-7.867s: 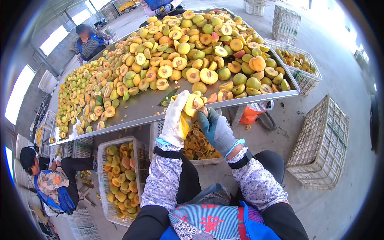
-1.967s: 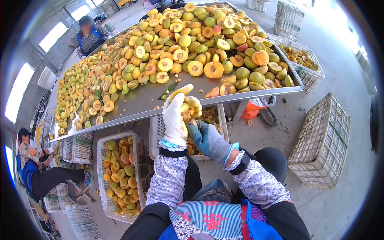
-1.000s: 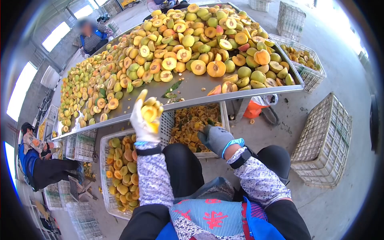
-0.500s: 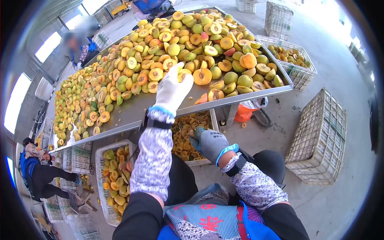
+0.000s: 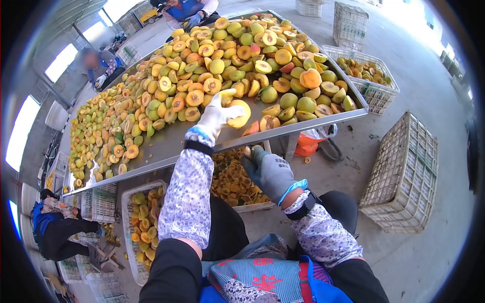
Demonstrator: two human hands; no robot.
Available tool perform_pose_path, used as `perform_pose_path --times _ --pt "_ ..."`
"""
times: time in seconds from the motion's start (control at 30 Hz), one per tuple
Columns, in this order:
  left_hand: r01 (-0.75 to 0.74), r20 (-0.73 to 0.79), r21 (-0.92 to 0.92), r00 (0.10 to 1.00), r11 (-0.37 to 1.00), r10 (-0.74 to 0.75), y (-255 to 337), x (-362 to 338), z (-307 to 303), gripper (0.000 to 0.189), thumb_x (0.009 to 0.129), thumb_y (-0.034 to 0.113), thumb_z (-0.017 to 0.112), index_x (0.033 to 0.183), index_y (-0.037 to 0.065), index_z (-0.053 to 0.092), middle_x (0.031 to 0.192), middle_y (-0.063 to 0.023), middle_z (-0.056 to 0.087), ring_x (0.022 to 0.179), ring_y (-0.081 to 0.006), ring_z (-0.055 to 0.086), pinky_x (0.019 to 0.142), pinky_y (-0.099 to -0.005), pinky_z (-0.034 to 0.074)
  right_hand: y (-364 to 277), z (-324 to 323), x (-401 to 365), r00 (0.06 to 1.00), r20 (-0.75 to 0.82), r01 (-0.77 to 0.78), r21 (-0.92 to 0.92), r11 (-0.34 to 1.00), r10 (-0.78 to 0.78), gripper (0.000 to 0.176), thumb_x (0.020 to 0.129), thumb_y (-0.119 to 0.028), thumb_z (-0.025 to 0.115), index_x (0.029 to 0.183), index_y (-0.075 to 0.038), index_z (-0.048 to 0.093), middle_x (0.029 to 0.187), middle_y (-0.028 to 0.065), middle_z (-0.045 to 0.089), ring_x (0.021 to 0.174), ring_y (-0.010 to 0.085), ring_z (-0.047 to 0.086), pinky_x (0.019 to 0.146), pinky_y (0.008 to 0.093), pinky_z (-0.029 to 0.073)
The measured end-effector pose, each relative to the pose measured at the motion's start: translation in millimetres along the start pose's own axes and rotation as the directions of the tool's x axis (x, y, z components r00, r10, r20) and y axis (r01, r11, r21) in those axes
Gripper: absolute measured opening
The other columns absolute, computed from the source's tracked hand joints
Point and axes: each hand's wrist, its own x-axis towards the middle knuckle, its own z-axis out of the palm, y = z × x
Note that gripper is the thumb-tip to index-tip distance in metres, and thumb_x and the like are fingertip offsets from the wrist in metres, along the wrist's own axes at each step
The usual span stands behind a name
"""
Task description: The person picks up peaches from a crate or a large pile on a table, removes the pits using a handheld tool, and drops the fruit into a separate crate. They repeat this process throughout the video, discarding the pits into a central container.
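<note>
My left hand (image 5: 214,117), in a white glove, grips a yellow peach half (image 5: 240,114) between thumb and fingers, just above the front edge of the metal table (image 5: 177,139). Halved peaches (image 5: 202,65) in green, yellow and orange are heaped across that table. Lower and to the right, my right hand (image 5: 273,175) wears a grey glove with its fingers curled in. A small pale tip shows at its fingertips, too small to name. The right hand hovers over a crate (image 5: 255,206) of brownish-yellow fruit pieces below the table edge.
A white crate of peach halves (image 5: 126,222) stands by my left leg. To the right are an empty upright crate (image 5: 401,174), a filled crate (image 5: 381,96) and an orange bag (image 5: 306,145). Co-workers sit beyond the table (image 5: 184,12) and one bends at far left (image 5: 60,224).
My left hand has closed on a peach half from the table and drawn it slightly toward me. My right hand has risen a little, and its fingertips now show a pale tip.
</note>
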Motion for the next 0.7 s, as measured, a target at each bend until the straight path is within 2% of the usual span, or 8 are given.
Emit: perform_pose_path --times 0.1,0.17,0.2,0.3,0.33,0.43,0.47,0.7 --pt "-0.057 -0.074 -0.368 0.997 0.928 0.032 7 -44 -8 0.051 0.088 0.01 0.073 0.134 -0.001 0.054 0.112 -0.0125 0.066 0.096 -0.0208 0.069 0.086 -0.0334 0.058 -11 3 7 0.987 -0.145 0.1 0.221 0.97 -0.069 0.026 0.099 -0.028 0.061 0.101 -0.003 0.064 0.083 0.0256 0.067 0.079 0.0465 0.064 0.064 0.051 0.05" --pt "-0.108 -0.125 -0.607 0.991 0.788 0.039 8 -75 1 0.042 0.098 0.011 0.063 0.136 -0.001 0.051 0.129 -0.0152 0.062 0.115 -0.0219 0.065 0.099 -0.0333 0.054 -17 10 10 0.991 -0.13 0.084 0.318 0.944 -0.045 0.027 0.099 -0.028 0.061 0.1 -0.001 0.064 0.083 0.0263 0.067 0.079 0.0473 0.064 0.064 0.051 0.049" --pt "-0.222 -0.097 -0.585 0.974 0.78 0.204 -8 -84 0 0.041 0.1 0.01 0.059 0.138 -0.001 0.049 0.13 -0.0165 0.06 0.116 -0.0243 0.064 0.1 -0.0347 0.053 -15 17 11 0.992 -0.118 0.091 0.374 0.923 -0.05 0.029 0.1 -0.029 0.061 0.1 0.0 0.063 0.083 0.0275 0.066 0.08 0.0483 0.063 0.064 0.051 0.049" --pt "-0.305 -0.136 -0.603 0.95 0.737 0.283 -29 -99 11 0.038 0.106 0.009 0.047 0.142 0.0 0.041 0.133 -0.0195 0.057 0.12 -0.0313 0.062 0.103 -0.0401 0.052 -13 23 11 0.991 -0.11 0.107 0.346 0.932 -0.072 0.03 0.1 -0.03 0.06 0.101 0.0 0.063 0.083 0.0281 0.066 0.079 0.0488 0.063 0.064 0.0509 0.049" --pt "-0.415 -0.203 -0.507 0.909 0.756 0.363 -29 -105 15 0.037 0.107 0.017 0.046 0.14 0.001 0.045 0.131 -0.0183 0.059 0.12 -0.0327 0.062 0.101 -0.0439 0.053 -16 20 10 0.994 -0.068 0.105 0.325 0.94 -0.088 0.032 0.1 -0.032 0.059 0.101 0.0 0.063 0.082 0.0282 0.065 0.079 0.0491 0.062 0.064 0.0514 0.049" --pt "-0.282 -0.281 -0.758 0.955 0.588 0.096 -17 -114 23 0.04 0.107 0.028 0.047 0.137 0.002 0.05 0.13 -0.0164 0.06 0.121 -0.0328 0.061 0.098 -0.0456 0.054 -15 31 8 0.99 -0.053 0.14 0.271 0.952 -0.13 0.027 0.1 -0.027 0.061 0.104 0.0 0.063 0.082 0.0236 0.066 0.079 0.0456 0.065 0.063 0.0456 0.05" --pt "-0.287 -0.311 -0.736 0.948 0.613 0.07 -16 -113 26 0.044 0.106 0.036 0.047 0.133 0.003 0.055 0.128 -0.015 0.063 0.119 -0.0327 0.061 0.095 -0.046 0.055 -16 30 6 0.989 -0.062 0.144 0.238 0.961 -0.133 0.028 0.099 -0.029 0.063 0.103 -0.001 0.064 0.082 0.0245 0.066 0.078 0.0463 0.064 0.062 0.0476 0.049" --pt "-0.238 -0.302 -0.794 0.953 0.56 -0.023 -8 -116 27 0.04 0.105 0.039 0.05 0.121 0.004 0.06 0.123 -0.0153 0.066 0.114 -0.0305 0.064 0.091 -0.0458 0.056 -21 25 3 0.994 0.001 0.11 0.014 0.994 -0.11 0.029 0.097 -0.031 0.064 0.1 -0.002 0.064 0.08 0.0256 0.066 0.075 0.0476 0.063 0.06 0.0507 0.049"
